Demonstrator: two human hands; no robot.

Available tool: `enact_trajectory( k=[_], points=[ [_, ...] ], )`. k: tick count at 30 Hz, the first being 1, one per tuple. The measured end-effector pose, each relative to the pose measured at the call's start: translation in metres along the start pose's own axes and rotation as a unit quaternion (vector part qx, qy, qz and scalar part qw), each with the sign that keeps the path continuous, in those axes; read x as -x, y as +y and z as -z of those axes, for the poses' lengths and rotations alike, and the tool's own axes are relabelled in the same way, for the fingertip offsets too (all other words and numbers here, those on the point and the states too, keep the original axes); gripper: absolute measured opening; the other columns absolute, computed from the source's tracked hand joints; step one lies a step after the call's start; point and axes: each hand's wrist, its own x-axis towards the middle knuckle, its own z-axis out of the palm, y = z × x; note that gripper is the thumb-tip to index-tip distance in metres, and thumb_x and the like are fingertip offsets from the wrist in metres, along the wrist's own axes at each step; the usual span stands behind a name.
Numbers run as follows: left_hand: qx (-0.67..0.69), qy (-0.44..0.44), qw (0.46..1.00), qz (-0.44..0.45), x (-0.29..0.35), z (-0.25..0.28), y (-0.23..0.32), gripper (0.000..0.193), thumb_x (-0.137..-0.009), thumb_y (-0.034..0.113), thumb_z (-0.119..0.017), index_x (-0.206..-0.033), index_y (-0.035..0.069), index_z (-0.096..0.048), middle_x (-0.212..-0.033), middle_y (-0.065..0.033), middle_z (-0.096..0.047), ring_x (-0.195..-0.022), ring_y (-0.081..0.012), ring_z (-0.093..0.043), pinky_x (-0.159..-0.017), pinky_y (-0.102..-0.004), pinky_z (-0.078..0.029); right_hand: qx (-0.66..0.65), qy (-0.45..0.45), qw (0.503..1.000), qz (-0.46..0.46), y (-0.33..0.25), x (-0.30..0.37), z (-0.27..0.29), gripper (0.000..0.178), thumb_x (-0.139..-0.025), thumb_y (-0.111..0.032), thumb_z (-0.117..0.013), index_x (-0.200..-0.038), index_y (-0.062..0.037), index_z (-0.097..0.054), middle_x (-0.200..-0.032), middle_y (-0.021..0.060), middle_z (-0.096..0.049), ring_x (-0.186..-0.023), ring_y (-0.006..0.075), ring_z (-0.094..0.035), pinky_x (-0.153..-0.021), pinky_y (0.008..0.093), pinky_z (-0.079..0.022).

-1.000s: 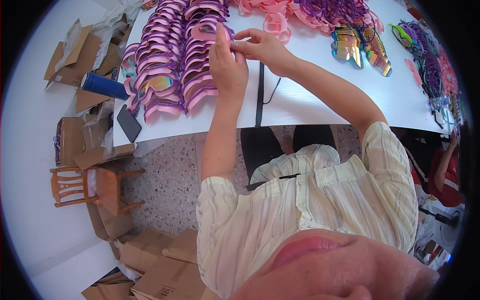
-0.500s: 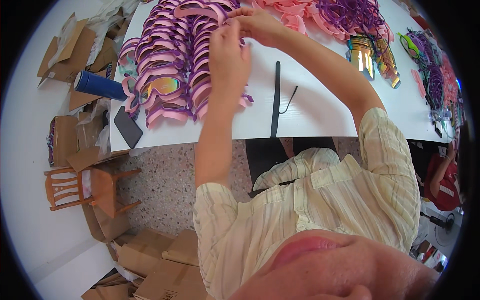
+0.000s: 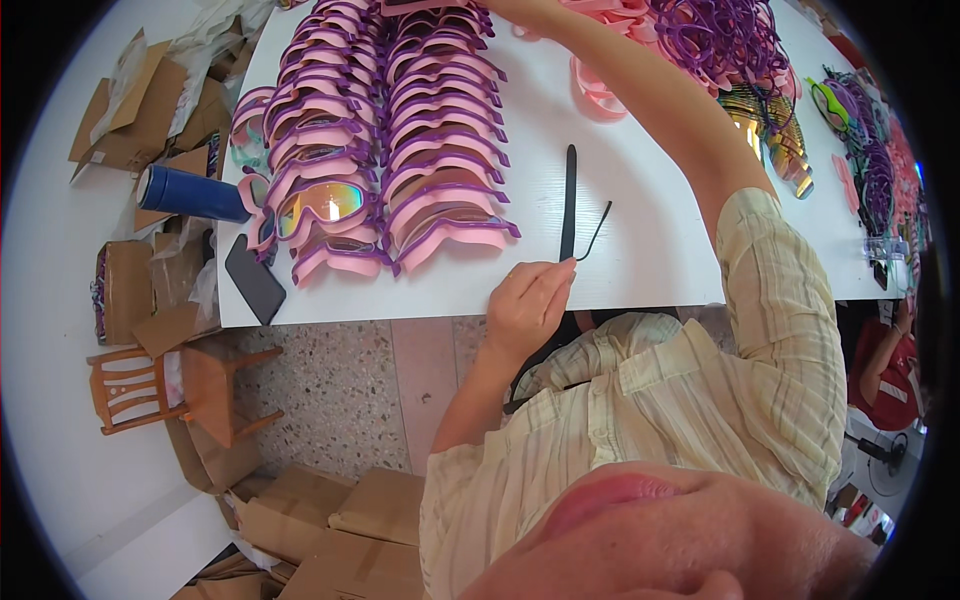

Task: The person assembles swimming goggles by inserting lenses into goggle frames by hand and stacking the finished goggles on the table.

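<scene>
My left hand point(image 3: 530, 305) is at the table's near edge, its fingers closed on the near end of a long flat black strip point(image 3: 570, 200). Beside the strip lies a thin black cord point(image 3: 600, 232). At the top edge of the view, my right hand point(image 3: 520, 8) is beside a pink goggle frame point(image 3: 425, 5) on the stack; its fingers are cut off there. Two long rows of pink and purple goggles point(image 3: 450, 235) overlap on the table to the left. One pair with a mirrored orange lens point(image 3: 325, 207) faces up near the front.
A blue bottle point(image 3: 195, 193) and a dark phone point(image 3: 255, 280) lie by the left table edge. Pink parts point(image 3: 600, 90), purple straps point(image 3: 715, 45) and mirrored lenses point(image 3: 790, 165) are heaped at the far right. Cardboard boxes point(image 3: 300, 510) and a wooden chair point(image 3: 205, 390) stand on the floor.
My left hand has come down from the goggle rows to the black strip and closed on its end. My right hand has moved up, partly out of view.
</scene>
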Motion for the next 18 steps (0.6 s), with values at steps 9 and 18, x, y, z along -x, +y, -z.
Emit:
enact_trajectory(
  k=[9,18],
  points=[
    [-0.017,0.004,1.000,0.007,0.000,0.001,-0.002,0.026,-0.079,-0.002,-0.079,-0.104,0.002,-0.074,-0.083,-0.0106,-0.069,-0.071,-0.0250,-0.066,-0.060,-0.0337,-0.052,0.002,-0.077,0.997,0.033,0.016,0.027,-0.010,0.022,-0.085,-0.012,-0.071,-0.104,-0.0001,-0.071,-0.091,0.0133,-0.074,-0.084,0.0240,-0.070,-0.079,0.0369,-0.056],
    [-0.037,-0.002,0.999,0.010,-0.001,0.002,0.001,0.026,-0.081,0.001,-0.079,-0.106,0.004,-0.073,-0.087,-0.0094,-0.069,-0.074,-0.0260,-0.066,-0.064,-0.0353,-0.054,-0.039,-0.006,0.994,-0.106,0.029,-0.002,-0.030,0.018,-0.082,-0.017,-0.075,-0.092,-0.0027,-0.076,-0.078,0.0086,-0.074,-0.070,0.0184,-0.070,-0.066,0.0335,-0.057]
  ],
)
